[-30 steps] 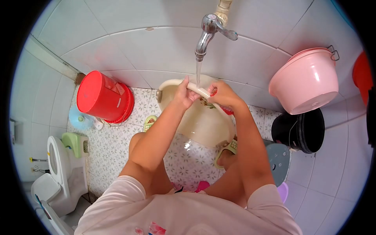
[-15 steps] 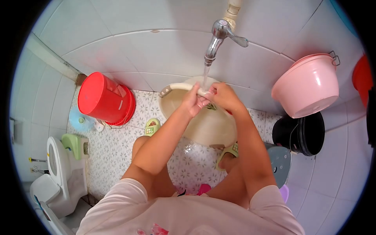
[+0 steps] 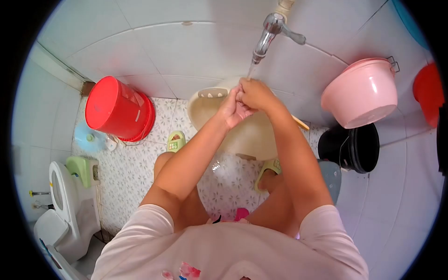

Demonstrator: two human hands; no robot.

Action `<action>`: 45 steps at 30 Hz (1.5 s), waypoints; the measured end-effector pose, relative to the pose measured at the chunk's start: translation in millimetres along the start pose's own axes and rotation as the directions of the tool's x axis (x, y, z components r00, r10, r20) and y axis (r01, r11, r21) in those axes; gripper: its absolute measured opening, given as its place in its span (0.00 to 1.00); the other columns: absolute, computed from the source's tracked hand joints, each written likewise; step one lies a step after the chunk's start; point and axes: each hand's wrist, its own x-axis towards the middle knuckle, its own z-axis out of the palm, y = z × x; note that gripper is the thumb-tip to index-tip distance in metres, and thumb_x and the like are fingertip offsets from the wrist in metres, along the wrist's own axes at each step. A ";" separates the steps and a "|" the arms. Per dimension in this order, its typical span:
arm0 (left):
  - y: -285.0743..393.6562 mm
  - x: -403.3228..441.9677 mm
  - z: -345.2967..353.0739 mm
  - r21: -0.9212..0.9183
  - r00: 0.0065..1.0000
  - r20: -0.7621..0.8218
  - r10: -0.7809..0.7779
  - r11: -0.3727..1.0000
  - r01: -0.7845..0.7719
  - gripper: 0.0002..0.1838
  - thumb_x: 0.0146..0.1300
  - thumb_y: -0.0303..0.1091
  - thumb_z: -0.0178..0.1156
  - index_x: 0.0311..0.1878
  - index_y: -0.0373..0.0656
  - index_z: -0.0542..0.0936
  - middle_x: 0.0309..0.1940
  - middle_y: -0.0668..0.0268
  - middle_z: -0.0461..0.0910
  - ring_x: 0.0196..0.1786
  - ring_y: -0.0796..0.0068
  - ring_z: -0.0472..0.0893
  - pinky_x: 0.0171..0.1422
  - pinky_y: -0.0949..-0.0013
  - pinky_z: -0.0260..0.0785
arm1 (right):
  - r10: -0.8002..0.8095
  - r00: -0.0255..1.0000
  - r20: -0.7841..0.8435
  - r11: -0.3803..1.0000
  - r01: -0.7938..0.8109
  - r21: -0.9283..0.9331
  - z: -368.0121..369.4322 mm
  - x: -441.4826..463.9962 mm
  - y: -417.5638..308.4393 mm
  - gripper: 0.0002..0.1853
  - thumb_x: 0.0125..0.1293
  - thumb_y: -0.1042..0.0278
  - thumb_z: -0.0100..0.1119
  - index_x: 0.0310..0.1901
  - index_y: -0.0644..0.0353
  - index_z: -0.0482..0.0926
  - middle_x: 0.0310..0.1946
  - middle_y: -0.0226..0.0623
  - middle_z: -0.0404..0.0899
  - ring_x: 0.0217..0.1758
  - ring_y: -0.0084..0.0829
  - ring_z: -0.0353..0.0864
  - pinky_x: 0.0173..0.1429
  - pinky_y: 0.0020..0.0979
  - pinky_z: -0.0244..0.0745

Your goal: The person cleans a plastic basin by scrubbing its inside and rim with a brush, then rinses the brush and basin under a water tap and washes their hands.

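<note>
My left hand [image 3: 234, 110] and my right hand [image 3: 256, 94] are pressed together under the stream of a chrome tap [image 3: 263, 44]. The left palm faces up with its fingers curled against the right hand. My right hand is closed over the left fingers; whatever they hold, if anything, is hidden. Below both hands a cream plastic basin [image 3: 252, 140] stands tilted against the wall, with slotted grips in its rim. Behind my right forearm, a thin orange-yellow strip [image 3: 300, 122] sticks out; its kind cannot be made out.
A red bucket [image 3: 112, 105] stands at left, near a blue lid-like object [image 3: 88, 137], a green stool [image 3: 81, 168] and a white toilet [image 3: 70, 205]. At right, a pink bucket [image 3: 361, 95] hangs above a black bucket [image 3: 347, 149]. Water wets the patterned floor [image 3: 224, 172].
My hands have drawn closer together and up under the tap, the right one now covering the left fingers. The basin has turned slightly, and the orange-yellow strip has come into sight.
</note>
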 end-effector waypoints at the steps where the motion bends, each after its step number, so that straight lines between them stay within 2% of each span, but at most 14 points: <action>1: -0.6 -2.3 -1.4 -0.010 1.000 -0.003 -0.013 1.000 0.013 0.25 0.68 0.52 0.46 0.51 0.37 0.71 0.44 0.58 0.78 0.47 0.65 0.79 0.54 0.58 0.74 | 0.013 1.000 0.011 1.000 -0.013 -0.001 -1.4 -2.3 -0.3 0.17 0.50 0.59 0.64 0.33 0.65 0.76 0.30 0.48 0.80 0.34 0.44 0.80 0.40 0.38 0.73; 5: 16.2 -11.4 11.5 -0.121 0.988 -0.150 0.030 0.992 -0.048 0.23 0.67 0.54 0.47 0.47 0.40 0.72 0.40 0.61 0.77 0.41 0.72 0.79 0.56 0.60 0.74 | 0.081 0.991 0.111 0.985 -0.096 0.143 -18.1 -6.0 -2.7 0.16 0.53 0.59 0.62 0.33 0.65 0.75 0.29 0.47 0.79 0.32 0.44 0.79 0.38 0.39 0.73; 8: 10.1 -6.3 4.6 -0.021 0.961 -0.233 0.146 0.988 -0.155 0.29 0.66 0.56 0.48 0.56 0.39 0.67 0.47 0.58 0.75 0.54 0.64 0.76 0.63 0.57 0.67 | 0.090 0.986 0.140 0.991 -0.102 0.082 -15.5 -2.7 -9.5 0.14 0.53 0.61 0.62 0.34 0.64 0.75 0.29 0.47 0.79 0.32 0.43 0.79 0.39 0.38 0.73; 10: 3.3 -9.4 5.5 0.002 0.990 -0.070 0.122 0.992 -0.123 0.28 0.66 0.56 0.49 0.55 0.38 0.69 0.44 0.60 0.77 0.45 0.69 0.78 0.57 0.60 0.72 | 0.108 0.986 0.127 0.987 -0.122 0.107 -11.4 0.0 -16.0 0.16 0.52 0.61 0.62 0.38 0.63 0.77 0.36 0.48 0.80 0.40 0.44 0.79 0.44 0.40 0.74; 13: 6.8 -18.4 9.4 -0.090 0.997 -0.047 0.068 0.993 -0.072 0.29 0.66 0.56 0.48 0.59 0.42 0.67 0.49 0.60 0.76 0.51 0.66 0.77 0.58 0.60 0.72 | 0.185 0.958 0.221 0.942 -0.236 0.237 -21.4 0.3 -11.1 0.16 0.50 0.61 0.63 0.37 0.63 0.77 0.35 0.47 0.80 0.39 0.42 0.80 0.42 0.38 0.74; 16: 24.3 -16.9 7.1 -0.296 0.975 -0.192 0.111 0.941 -0.165 0.29 0.66 0.56 0.47 0.61 0.43 0.66 0.53 0.59 0.73 0.55 0.64 0.75 0.62 0.59 0.70 | 0.206 0.950 0.236 0.946 -0.254 0.200 -37.4 -3.7 -1.8 0.15 0.50 0.62 0.63 0.37 0.62 0.77 0.33 0.46 0.80 0.37 0.41 0.81 0.41 0.37 0.75; 26: 15.2 -17.9 12.7 -0.079 0.988 -0.149 0.030 0.996 -0.042 0.31 0.68 0.57 0.42 0.60 0.37 0.65 0.56 0.57 0.71 0.56 0.63 0.75 0.61 0.59 0.70 | 0.157 0.978 0.134 0.945 -0.188 0.266 -20.0 0.0 4.7 0.13 0.57 0.63 0.61 0.35 0.67 0.79 0.25 0.42 0.79 0.27 0.33 0.78 0.34 0.35 0.73; 28: 21.4 -14.9 5.5 -0.138 0.989 -0.041 0.143 0.979 -0.147 0.32 0.68 0.59 0.41 0.60 0.40 0.65 0.56 0.58 0.72 0.53 0.64 0.76 0.60 0.60 0.71 | 0.210 0.943 0.259 0.906 -0.287 0.311 -33.1 -5.7 6.4 0.14 0.55 0.61 0.61 0.33 0.65 0.78 0.29 0.46 0.81 0.33 0.41 0.81 0.38 0.36 0.74; 32: 13.8 -9.6 5.5 -0.063 0.993 -0.096 0.064 0.996 -0.070 0.33 0.67 0.60 0.40 0.62 0.41 0.64 0.57 0.59 0.70 0.54 0.64 0.75 0.61 0.59 0.69 | 0.227 0.960 0.164 0.956 -0.252 0.148 -27.9 -3.5 -3.7 0.13 0.55 0.62 0.60 0.33 0.65 0.79 0.30 0.47 0.81 0.33 0.43 0.81 0.39 0.37 0.74; 34: 6.4 -20.4 21.6 0.018 0.990 0.079 0.117 0.993 -0.119 0.34 0.67 0.60 0.40 0.62 0.39 0.63 0.58 0.58 0.69 0.57 0.63 0.72 0.64 0.58 0.66 | 0.213 0.969 0.123 0.930 -0.239 0.279 -20.2 1.3 -8.6 0.16 0.57 0.60 0.60 0.37 0.67 0.81 0.25 0.47 0.79 0.29 0.37 0.79 0.36 0.36 0.73; 37: 17.7 -22.9 26.1 -0.132 0.993 0.019 0.118 0.985 -0.115 0.34 0.68 0.59 0.38 0.63 0.37 0.62 0.59 0.56 0.68 0.60 0.63 0.70 0.67 0.57 0.63 | 0.219 0.967 0.129 0.961 -0.237 0.145 -39.6 -3.0 -7.4 0.16 0.59 0.61 0.59 0.38 0.68 0.79 0.27 0.48 0.79 0.29 0.37 0.79 0.36 0.36 0.73; 40: 28.3 -16.5 13.7 -0.156 0.977 -0.079 0.200 0.965 -0.210 0.34 0.69 0.59 0.38 0.62 0.35 0.62 0.58 0.55 0.67 0.60 0.62 0.70 0.66 0.58 0.64 | 0.236 0.957 0.169 0.928 -0.274 0.252 -38.6 -6.1 4.2 0.17 0.59 0.60 0.58 0.39 0.69 0.79 0.29 0.50 0.79 0.31 0.39 0.80 0.37 0.37 0.73; 43: 21.7 -14.5 10.8 -0.087 0.985 -0.027 0.172 0.981 -0.174 0.34 0.69 0.59 0.39 0.61 0.36 0.63 0.58 0.54 0.68 0.61 0.61 0.70 0.65 0.60 0.65 | 0.211 0.972 0.101 0.974 -0.218 0.065 -39.0 -8.4 -15.4 0.17 0.59 0.60 0.59 0.39 0.68 0.79 0.30 0.48 0.79 0.32 0.36 0.79 0.40 0.36 0.73; 45: 8.8 -15.5 15.6 -0.076 0.988 0.028 0.153 0.986 -0.151 0.33 0.69 0.57 0.40 0.61 0.35 0.62 0.58 0.54 0.67 0.61 0.60 0.70 0.66 0.58 0.64 | 0.202 0.972 0.120 0.964 -0.219 0.152 -27.6 -1.5 -16.5 0.15 0.58 0.61 0.59 0.39 0.67 0.80 0.31 0.48 0.80 0.33 0.40 0.80 0.41 0.36 0.74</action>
